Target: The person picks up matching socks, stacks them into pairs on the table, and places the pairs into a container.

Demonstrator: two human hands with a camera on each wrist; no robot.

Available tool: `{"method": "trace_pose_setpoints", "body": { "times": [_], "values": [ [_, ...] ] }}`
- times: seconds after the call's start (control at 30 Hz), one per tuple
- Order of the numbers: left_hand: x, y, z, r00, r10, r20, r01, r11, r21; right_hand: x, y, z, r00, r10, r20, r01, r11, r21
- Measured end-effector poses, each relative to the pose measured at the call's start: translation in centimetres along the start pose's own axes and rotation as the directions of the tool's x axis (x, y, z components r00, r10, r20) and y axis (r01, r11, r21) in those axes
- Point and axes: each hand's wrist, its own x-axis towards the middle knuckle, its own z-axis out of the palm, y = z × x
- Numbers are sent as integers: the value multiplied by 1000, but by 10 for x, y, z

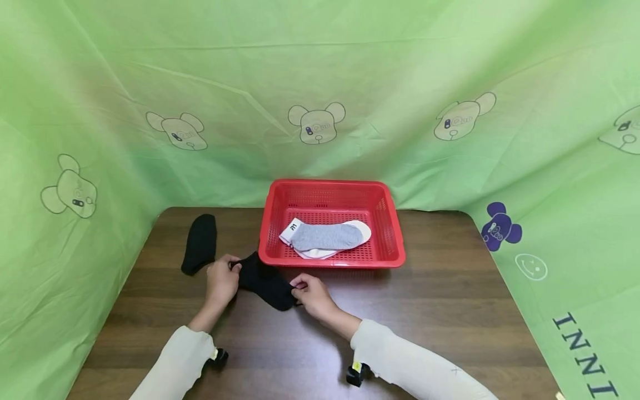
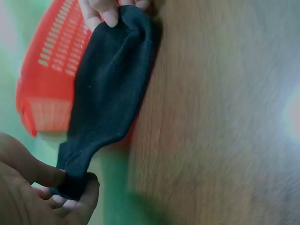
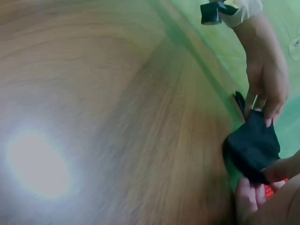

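Observation:
Between my two hands a black sock (image 1: 267,282) is stretched, just in front of the basket. My left hand (image 1: 222,280) pinches one end; in the left wrist view the thumb and fingers close over that narrow end (image 2: 75,176). The other end is pinched by my right hand (image 1: 314,295), also visible in the right wrist view (image 3: 262,192). A second black sock (image 1: 201,243) lies flat on the table to the left of my left hand. Inside the red basket (image 1: 332,263) lies a grey and white sock (image 1: 327,236) on top of another whitish one (image 1: 316,254).
The basket stands at the back middle of the brown wooden table (image 1: 430,311). Green cloth (image 1: 320,66) with bear prints encloses the back and both sides. A black wrist device (image 1: 356,375) sits beneath my right sleeve.

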Motion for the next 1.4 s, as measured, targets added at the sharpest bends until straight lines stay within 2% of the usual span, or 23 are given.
{"method": "trace_pose_setpoints", "body": {
  "times": [0.1, 0.2, 0.27, 0.33, 0.4, 0.6, 0.8, 0.93, 1.07, 1.13, 1.23, 1.4],
  "values": [
    [-8, 6, -1, 999, -19, 26, 19, 1000, -20, -7, 1, -12, 1000, -12, 19, 10, 996, 89],
    [-17, 10, 0, 988, -75, 134, 95, 985, -147, -16, 4, -26, 1000, -10, 16, 8, 993, 119],
    [-24, 13, 3, 968, -117, 223, 174, 950, -258, -21, 7, -37, 1000, 4, 24, -7, 992, 128],
    [-31, 16, 6, 940, -148, 307, 256, 902, -348, -27, 10, -48, 999, 22, 36, -26, 992, 126],
    [-37, 18, 11, 923, -150, 354, 295, 867, -402, -31, 14, -58, 998, 49, 47, -55, 989, 139],
    [-51, 27, 32, 910, -121, 397, 307, 841, -446, -36, 27, -86, 998, 69, 10, -69, 990, 123],
    [-57, 40, 51, 918, -77, 389, 274, 832, -483, -39, 36, -110, 996, 47, -79, -43, 998, 49],
    [-59, 48, 62, 933, -16, 361, 203, 850, -487, -40, 40, -122, 987, 60, -149, -57, 998, 25],
    [-58, 54, 73, 947, 52, 316, 94, 899, -428, -39, 46, -129, 975, 45, -218, -54, 998, -36],
    [-56, 56, 78, 956, 87, 281, 26, 927, -375, -37, 48, -131, 968, 35, -249, -56, 996, -77],
    [-53, 59, 83, 968, 116, 224, -46, 955, -294, -34, 51, -132, 960, 24, -277, -60, 991, -123],
    [-49, 59, 91, 976, 158, 147, -127, 971, -203, -30, 57, -134, 948, 15, -317, -70, 984, -164]
  ]
}}
